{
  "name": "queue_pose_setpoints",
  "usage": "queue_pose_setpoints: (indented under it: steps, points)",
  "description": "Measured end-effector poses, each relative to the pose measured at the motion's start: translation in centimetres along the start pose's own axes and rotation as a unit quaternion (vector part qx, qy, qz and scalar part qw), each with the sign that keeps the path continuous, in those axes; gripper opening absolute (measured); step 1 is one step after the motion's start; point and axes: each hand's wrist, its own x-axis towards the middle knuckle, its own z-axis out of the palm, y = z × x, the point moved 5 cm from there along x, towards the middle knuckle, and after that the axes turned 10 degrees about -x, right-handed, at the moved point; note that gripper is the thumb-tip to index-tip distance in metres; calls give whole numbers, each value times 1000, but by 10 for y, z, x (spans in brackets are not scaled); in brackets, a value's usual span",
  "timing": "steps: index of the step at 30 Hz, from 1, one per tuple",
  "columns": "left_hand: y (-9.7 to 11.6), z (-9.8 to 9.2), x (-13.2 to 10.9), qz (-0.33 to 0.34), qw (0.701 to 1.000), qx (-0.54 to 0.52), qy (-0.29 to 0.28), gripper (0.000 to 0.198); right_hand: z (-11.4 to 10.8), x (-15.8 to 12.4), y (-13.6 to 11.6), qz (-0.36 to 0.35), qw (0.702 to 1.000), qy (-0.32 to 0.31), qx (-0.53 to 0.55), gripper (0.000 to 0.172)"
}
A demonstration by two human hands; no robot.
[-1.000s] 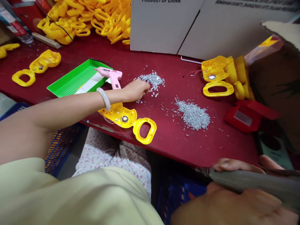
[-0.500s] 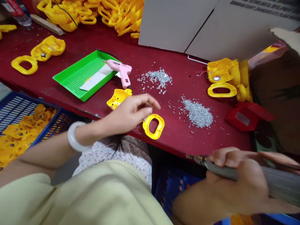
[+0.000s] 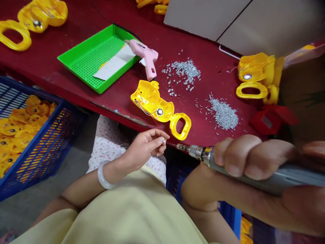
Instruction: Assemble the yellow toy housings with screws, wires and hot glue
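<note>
Beyond the table's front edge, my left hand (image 3: 144,149) pinches a small silver screw (image 3: 164,140) between thumb and fingers. My right hand (image 3: 243,157) is wrapped round a grey electric screwdriver (image 3: 200,152). Its bit points left towards the screw, with a short distance between them as far as I can tell. Just above my left hand, a yellow plastic shell (image 3: 165,113) lies with its inside up, showing a round silver part and thin wires. An oval yellow ring (image 3: 180,127) joins its right end. My right thumb is blurred.
Loose silver screws (image 3: 224,115) and small washer-like pieces (image 3: 188,71) lie in piles on the red table. A pink glue gun (image 3: 147,56) leans on a green tray (image 3: 78,79). More yellow shells (image 3: 44,15) sit around, some in a blue crate (image 3: 48,142).
My left hand has drawn back from over the yellow shell to the table edge and now pinches a screw. The screwdriver has come up and left, nearer that hand. The view has shifted.
</note>
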Motion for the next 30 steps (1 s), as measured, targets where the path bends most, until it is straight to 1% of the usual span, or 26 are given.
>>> queue_pose_setpoints:
  steps: [2, 5, 8, 12, 15, 17, 21, 23, 26, 30]
  points:
    - [0, -1, -1, 1, 1000, 6, -5, 20, 8, -1, 1, 9, 1000, -9, 2, 11]
    - [-1, -1, -1, -3, 1000, 14, -11, 18, 13, 0, 1, 2, 999, -24, 28, 13]
    - [-2, -1, -1, -1, 1000, 14, -11, 17, 13, -1, 1, -5, 999, -35, 38, 15]
    - [-1, -3, 0, 28, 999, 9, -11, 18, 10, -2, 3, -4, 999, -33, 30, 14]
    - [-2, -2, 1, 53, 998, 14, -17, 17, 11, -2, 3, -20, 995, -89, 34, 17]
    - [-1, 0, 0, 59, 998, 11, -12, 17, 10, -2, 4, -31, 994, -101, 30, 17]
    - [1, 5, -1, 54, 998, -8, 15, 19, 3, -3, 6, -44, 995, -93, -2, 18]
    - [1, 6, -2, 46, 999, -5, 15, 20, -1, -4, 6, -42, 995, -79, -38, 19]
    - [0, 6, -1, 37, 999, -5, 12, 21, -4, -4, 4, -38, 995, -32, -89, 14]
    - [-3, 4, -1, 24, 999, -23, 17, 20, 0, -3, 4, -33, 992, -23, -120, 7]
